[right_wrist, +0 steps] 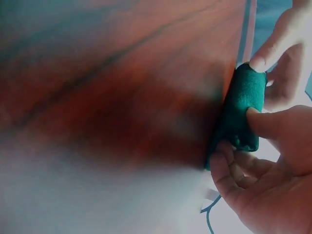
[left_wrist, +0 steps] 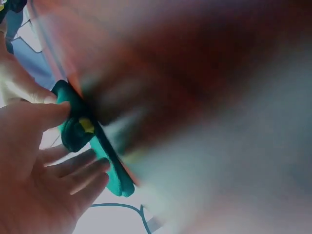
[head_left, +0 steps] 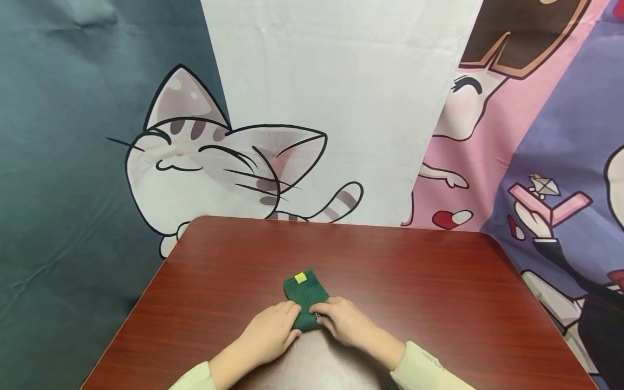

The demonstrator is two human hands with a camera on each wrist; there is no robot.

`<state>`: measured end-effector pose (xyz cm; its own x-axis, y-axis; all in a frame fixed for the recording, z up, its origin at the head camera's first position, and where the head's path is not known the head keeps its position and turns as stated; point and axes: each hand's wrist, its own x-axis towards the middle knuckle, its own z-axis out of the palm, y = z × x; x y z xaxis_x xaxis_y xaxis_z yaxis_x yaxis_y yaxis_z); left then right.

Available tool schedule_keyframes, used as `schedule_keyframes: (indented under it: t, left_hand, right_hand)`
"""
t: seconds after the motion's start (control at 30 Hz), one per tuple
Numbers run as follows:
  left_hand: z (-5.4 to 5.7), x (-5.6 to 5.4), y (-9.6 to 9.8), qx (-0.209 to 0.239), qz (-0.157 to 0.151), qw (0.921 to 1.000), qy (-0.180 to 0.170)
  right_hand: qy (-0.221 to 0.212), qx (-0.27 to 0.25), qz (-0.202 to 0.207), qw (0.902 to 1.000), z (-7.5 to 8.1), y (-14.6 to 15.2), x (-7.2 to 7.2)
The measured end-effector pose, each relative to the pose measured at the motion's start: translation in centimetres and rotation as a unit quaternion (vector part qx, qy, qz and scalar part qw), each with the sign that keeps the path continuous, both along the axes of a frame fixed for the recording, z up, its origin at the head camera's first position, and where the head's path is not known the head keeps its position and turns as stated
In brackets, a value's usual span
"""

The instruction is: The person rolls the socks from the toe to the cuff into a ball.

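A green ribbed cloth piece (head_left: 308,295), sock-like in its knit, lies on the table with its near end rolled over. A small yellow patch (head_left: 300,278) shows at its far end. My left hand (head_left: 270,331) grips the roll's left side, thumb at the near edge and fingers on top. At the right side my right hand (head_left: 347,322) pinches the roll between thumb and fingers. The right wrist view shows both thumbs against the thick green roll (right_wrist: 246,92). In the left wrist view the flat part (left_wrist: 113,178) extends beyond the roll.
The reddish-brown wooden table (head_left: 219,260) has rounded far corners. Behind it hangs a printed backdrop (head_left: 341,81) with a cartoon cat and other figures. Pale sleeves (head_left: 429,368) cover the forearms near the front edge.
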<state>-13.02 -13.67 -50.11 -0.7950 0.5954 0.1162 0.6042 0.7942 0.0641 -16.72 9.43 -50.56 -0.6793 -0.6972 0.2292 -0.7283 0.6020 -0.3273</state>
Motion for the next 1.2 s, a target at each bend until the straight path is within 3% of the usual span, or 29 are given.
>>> schedule_keyframes:
  t: [0.2, 0.37, 0.6, 0.77, 0.97, 1.2]
  left_hand:
    - [0.1, 0.4, 0.5, -0.004, -0.032, 0.9992, 0.025]
    - [0.0, 0.6, 1.4, -0.022, -0.021, 0.9992, 0.025]
    - [-0.4, 0.3, 1.7, -0.017, -0.010, 0.9987, 0.047]
    - [-0.2, -0.1, 1.4, 0.003, -0.016, 0.9998, 0.014]
    - [-0.1, -0.5, 1.0, 0.032, -0.019, 0.9992, -0.012]
    - [0.0, -0.7, 0.8, 0.048, -0.010, 0.9980, -0.039]
  right_hand:
    - [-0.011, -0.009, -0.017, 0.9998, 0.0, 0.2, 0.3]
    - [-0.021, -0.006, -0.019, 0.9996, 0.1, 0.6, 0.7]
    - [-0.034, -0.011, 0.018, 0.9992, 0.2, 1.6, 1.1]
    - [0.015, -0.002, 0.037, 0.9992, 0.0, 1.6, 1.5]
    - [0.082, 0.063, 0.035, 0.9940, 0.2, 1.0, 1.7]
    - [0.104, 0.095, 0.030, 0.9896, 0.0, 0.3, 1.8]
